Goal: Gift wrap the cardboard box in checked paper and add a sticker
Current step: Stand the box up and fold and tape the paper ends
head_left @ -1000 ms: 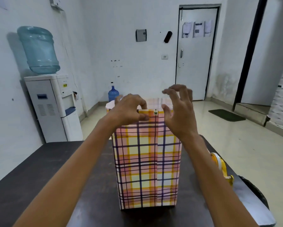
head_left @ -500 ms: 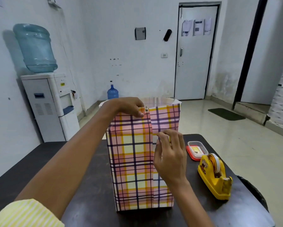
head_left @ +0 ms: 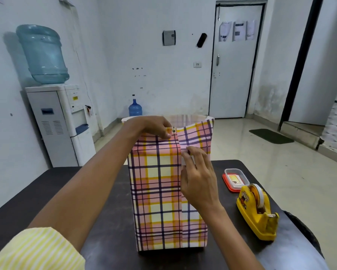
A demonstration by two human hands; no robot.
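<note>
Pink-yellow checked paper (head_left: 156, 191) wrapped tall and upright, top edge pinched by left hand (head_left: 154, 126) beside sticker (head_left: 173, 130), seam pressed by right hand (head_left: 199, 180), dark table (head_left: 46, 188), white wall (head_left: 136, 36).

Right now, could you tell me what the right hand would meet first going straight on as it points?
The right hand rests on the paper; going on up it, it would likely meet the sticker by the left hand first, though depth is unclear.

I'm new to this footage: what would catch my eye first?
The tall wrapped box, pink-and-yellow checked, stands mid-table; the left hand grips its top edge, the right hand presses its seam. A yellow tape dispenser sits right of it, a water cooler by the left wall.
</note>
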